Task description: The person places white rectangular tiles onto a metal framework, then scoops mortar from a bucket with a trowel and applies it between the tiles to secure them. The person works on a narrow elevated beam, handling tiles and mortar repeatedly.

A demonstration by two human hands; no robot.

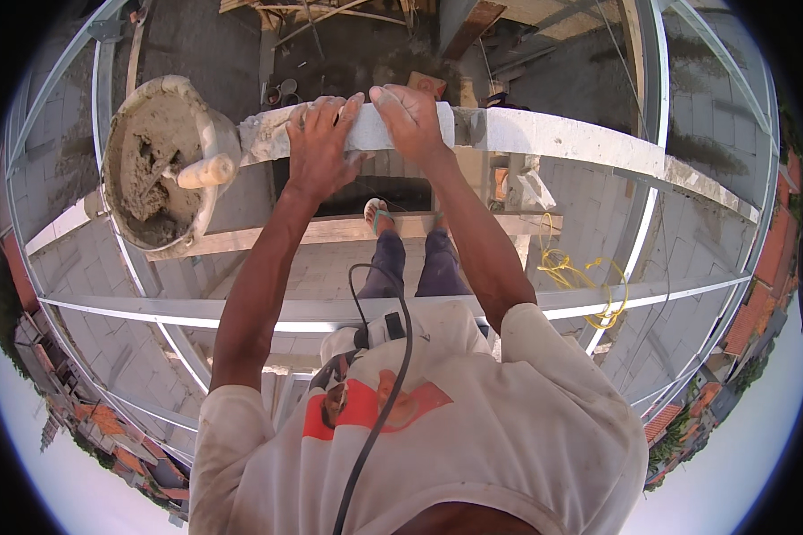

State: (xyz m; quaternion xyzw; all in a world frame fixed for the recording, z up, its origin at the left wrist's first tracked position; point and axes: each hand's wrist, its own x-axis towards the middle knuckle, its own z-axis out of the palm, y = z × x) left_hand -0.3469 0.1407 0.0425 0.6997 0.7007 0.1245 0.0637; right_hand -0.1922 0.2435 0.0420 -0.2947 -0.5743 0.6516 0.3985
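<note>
A pale grey building block (368, 134) lies on top of a narrow wall in front of me. My left hand (321, 147) grips its left end, fingers bent over the far edge and thumb on the near side. Close by, my right hand (409, 120) is clasped over the block's right part. Wet mortar (263, 136) coats the wall top just left of my left hand. Further left stands a bucket (211, 134) of grey mortar (143, 183). A trowel with a wooden handle (207, 172) rests in it, its blade partly buried.
The wall (580, 138) runs on to the right. My feet are by a wooden plank (330, 230). A metal bar (196, 308) crosses near my waist, with metal uprights on both sides. Yellow cord (558, 267) hangs at right; a dark cable (393, 392) lies over my shirt.
</note>
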